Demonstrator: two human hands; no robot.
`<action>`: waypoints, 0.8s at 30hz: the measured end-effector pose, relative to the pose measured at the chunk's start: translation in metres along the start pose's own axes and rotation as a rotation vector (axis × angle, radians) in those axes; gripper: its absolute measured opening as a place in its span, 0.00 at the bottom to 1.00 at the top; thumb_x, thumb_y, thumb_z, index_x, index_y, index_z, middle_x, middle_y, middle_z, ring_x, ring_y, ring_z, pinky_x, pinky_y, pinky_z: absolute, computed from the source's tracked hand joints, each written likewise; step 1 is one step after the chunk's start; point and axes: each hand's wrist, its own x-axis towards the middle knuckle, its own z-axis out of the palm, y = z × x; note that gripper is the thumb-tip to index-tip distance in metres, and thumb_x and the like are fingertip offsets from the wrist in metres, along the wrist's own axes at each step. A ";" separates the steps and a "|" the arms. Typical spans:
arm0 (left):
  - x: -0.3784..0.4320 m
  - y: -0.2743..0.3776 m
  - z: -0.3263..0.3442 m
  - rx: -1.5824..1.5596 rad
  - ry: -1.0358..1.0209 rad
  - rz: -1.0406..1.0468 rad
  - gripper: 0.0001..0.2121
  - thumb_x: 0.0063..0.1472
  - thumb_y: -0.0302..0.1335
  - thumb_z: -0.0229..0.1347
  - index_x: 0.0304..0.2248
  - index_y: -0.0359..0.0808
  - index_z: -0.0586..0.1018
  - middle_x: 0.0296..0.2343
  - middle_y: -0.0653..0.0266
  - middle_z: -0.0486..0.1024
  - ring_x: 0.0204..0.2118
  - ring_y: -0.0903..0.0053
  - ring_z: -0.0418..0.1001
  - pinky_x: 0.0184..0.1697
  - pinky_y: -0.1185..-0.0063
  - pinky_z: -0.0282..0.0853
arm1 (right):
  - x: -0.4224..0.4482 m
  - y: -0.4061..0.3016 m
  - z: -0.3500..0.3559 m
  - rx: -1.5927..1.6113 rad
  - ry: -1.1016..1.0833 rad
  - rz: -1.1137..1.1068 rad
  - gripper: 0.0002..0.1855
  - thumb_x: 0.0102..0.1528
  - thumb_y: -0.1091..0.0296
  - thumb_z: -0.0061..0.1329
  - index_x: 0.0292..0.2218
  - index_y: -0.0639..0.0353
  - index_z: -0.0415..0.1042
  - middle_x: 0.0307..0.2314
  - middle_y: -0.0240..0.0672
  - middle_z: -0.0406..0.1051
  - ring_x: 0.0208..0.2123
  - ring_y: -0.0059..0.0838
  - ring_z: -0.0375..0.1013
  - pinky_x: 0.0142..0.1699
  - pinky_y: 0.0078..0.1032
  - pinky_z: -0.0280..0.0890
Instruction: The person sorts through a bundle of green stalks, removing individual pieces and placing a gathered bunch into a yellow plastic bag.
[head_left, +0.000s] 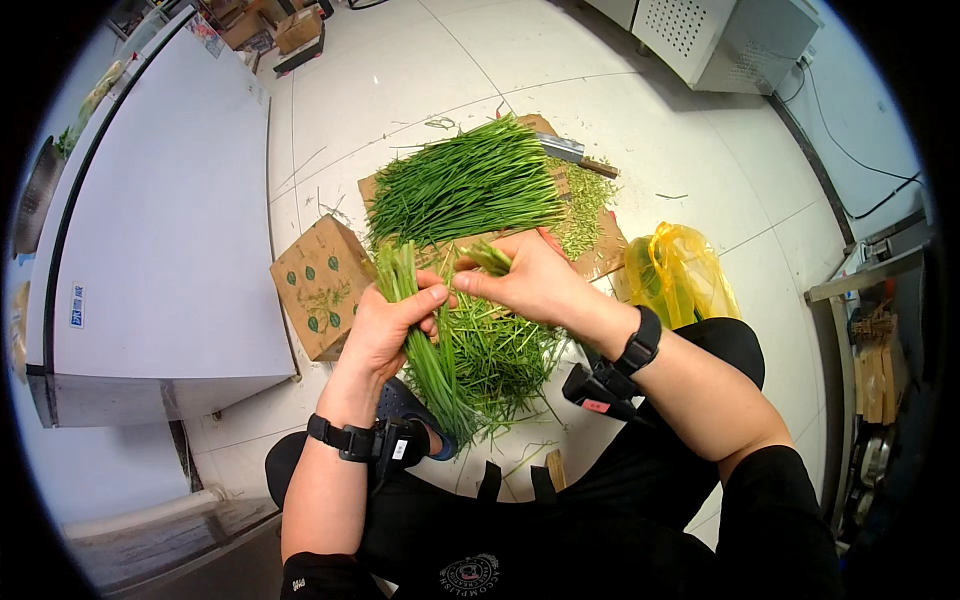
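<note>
My left hand (390, 319) is closed around a bunch of long green chives (435, 367), stem ends up and leaves hanging down. Close to its right, my right hand (517, 277) grips a small bundle of stems (489, 257) between thumb and fingers. Beyond both hands a large pile of green chives (465, 180) lies on flattened cardboard (607, 259). A cleaver (562, 147) with a wooden handle rests at the pile's right end, beside short cut stem pieces (585, 206). Under my hands is a heap of loose leaves and stems (495, 352).
A cardboard box (319, 289) stands left of the hands, near a white refrigerator or freezer (165, 202). A yellow plastic bag (679, 274) with green contents sits by my right knee. Metal shelving (862, 277) is at the far right. A metal cabinet (720, 41) stands at the back.
</note>
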 end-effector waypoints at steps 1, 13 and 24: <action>0.000 0.000 0.000 -0.003 -0.017 0.001 0.10 0.54 0.26 0.59 0.35 0.32 0.75 0.26 0.63 0.76 0.19 0.86 0.67 0.23 0.84 0.67 | -0.002 0.001 0.006 0.071 0.011 -0.005 0.11 0.52 0.63 0.54 0.33 0.62 0.77 0.19 0.31 0.73 0.23 0.16 0.68 0.29 0.21 0.64; 0.001 0.002 0.004 -0.093 -0.189 -0.085 0.18 0.55 0.25 0.58 0.44 0.31 0.70 0.33 0.62 0.75 0.24 0.85 0.69 0.27 0.85 0.69 | 0.009 0.002 0.002 0.351 0.065 0.140 0.12 0.60 0.61 0.41 0.30 0.60 0.66 0.19 0.29 0.66 0.17 0.18 0.63 0.20 0.18 0.59; 0.001 -0.005 0.001 -0.060 -0.293 -0.158 0.21 0.55 0.20 0.56 0.48 0.32 0.67 0.36 0.58 0.74 0.28 0.81 0.73 0.32 0.82 0.73 | -0.001 -0.006 0.019 0.446 -0.073 0.227 0.07 0.56 0.66 0.49 0.35 0.60 0.70 0.22 0.30 0.72 0.21 0.16 0.68 0.21 0.15 0.59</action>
